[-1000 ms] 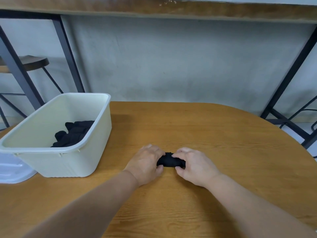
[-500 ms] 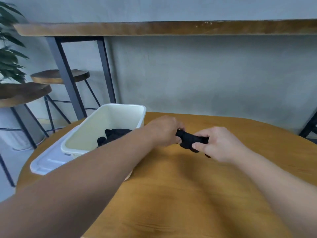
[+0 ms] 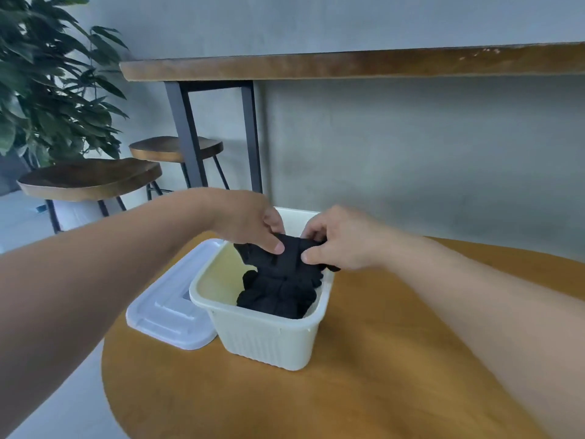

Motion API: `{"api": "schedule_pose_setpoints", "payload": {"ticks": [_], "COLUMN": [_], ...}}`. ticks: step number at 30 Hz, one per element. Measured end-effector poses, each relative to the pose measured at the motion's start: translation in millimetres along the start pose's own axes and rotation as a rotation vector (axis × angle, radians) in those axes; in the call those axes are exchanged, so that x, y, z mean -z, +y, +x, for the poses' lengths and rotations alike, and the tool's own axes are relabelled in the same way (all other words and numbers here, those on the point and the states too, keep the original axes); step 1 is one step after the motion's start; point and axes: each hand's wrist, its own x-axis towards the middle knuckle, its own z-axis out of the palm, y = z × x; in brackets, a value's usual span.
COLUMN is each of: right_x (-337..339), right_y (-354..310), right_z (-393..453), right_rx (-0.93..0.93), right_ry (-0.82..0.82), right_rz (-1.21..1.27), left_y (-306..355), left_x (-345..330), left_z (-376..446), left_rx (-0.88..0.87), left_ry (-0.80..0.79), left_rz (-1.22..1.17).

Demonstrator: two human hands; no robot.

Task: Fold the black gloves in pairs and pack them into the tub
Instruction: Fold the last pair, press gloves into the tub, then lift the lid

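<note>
Two hands point(image 3: 250, 221), one glove bundle point(image 3: 292, 251)

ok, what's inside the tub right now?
The tub holds a pile of black gloves on its right side; both hands, left and right, grip a folded pair above the pile. Bare floor shows left; the pile's count is unclear.

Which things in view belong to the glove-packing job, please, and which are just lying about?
Job:
folded glove pair, held by left hand and right hand
packed gloves
tub

Lying about:
white lid
table
stools
plant
</note>
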Motion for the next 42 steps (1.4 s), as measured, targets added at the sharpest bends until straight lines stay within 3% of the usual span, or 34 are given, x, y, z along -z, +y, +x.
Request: {"api": "schedule_pose_setpoints", "payload": {"ticks": [4,9,18,23,37,42], "right_x": [-16,-37,-66,-84,-111,-119], "right_y": [-23,-20,-19,-25,-27,-27], "right_z": [35,69,89,90,74,77], "right_rx": [-0.026,-0.093,-0.094,-0.075,-0.053,-0.085], "right_ry": [-0.213,-0.506,-0.920,-0.956,-0.939,-0.980], "right_rz": [-0.166,-0.192,-0.205,-0.322,-0.490,-0.542], "left_y": [-28,-32,-24,-25,-29,-31], "left_x": [-11,-25,-49,-73,-116,-118], "left_z": [13,36,61,72,78,79], "left_rx": [0.056,0.074,-0.050,-0.126,-0.185,-0.181], "left_ry": [-0.174,-0.396,-0.696,-0.775,-0.615,-0.604], "left_rz": [0.107,0.189,0.300,0.397,0.643,0.633]}}
